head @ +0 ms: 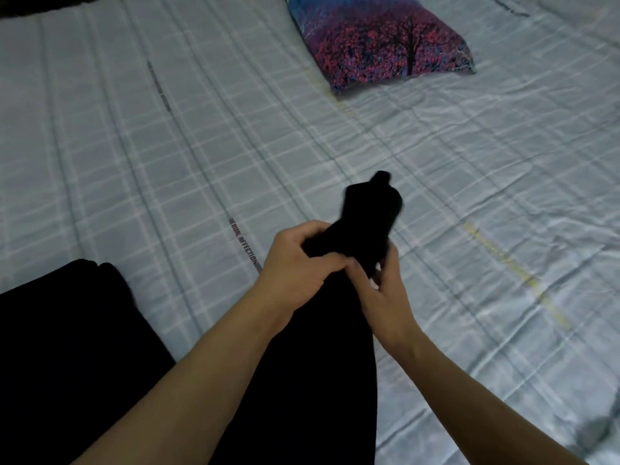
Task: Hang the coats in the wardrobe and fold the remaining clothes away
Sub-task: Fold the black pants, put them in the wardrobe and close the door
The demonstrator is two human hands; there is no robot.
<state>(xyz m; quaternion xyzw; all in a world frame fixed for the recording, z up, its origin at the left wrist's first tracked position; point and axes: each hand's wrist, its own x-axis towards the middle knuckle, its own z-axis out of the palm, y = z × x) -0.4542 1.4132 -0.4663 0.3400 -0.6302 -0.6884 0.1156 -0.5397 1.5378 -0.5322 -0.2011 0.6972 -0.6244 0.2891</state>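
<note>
Black garment (pixel 365 223) runs from our lap toward 1 o'clock | left hand (pixel 295 263) and right hand (pixel 385 290) both grip its middle | free end beyond fingers

Both forearms are showing bare from the bottom edge of the view up to the wrists — no sleeves, cuffs or watch straps are appearing anywhere along them. The left hand (pixel 295 263) is wearing no rings or bands that can be seen, and the right hand (pixel 385 290) is looking just as plain — though its fingers are partly hidden. The arms are looking slim, with the wrist bones standing out. No clothing on the person is clearly showing.
</note>
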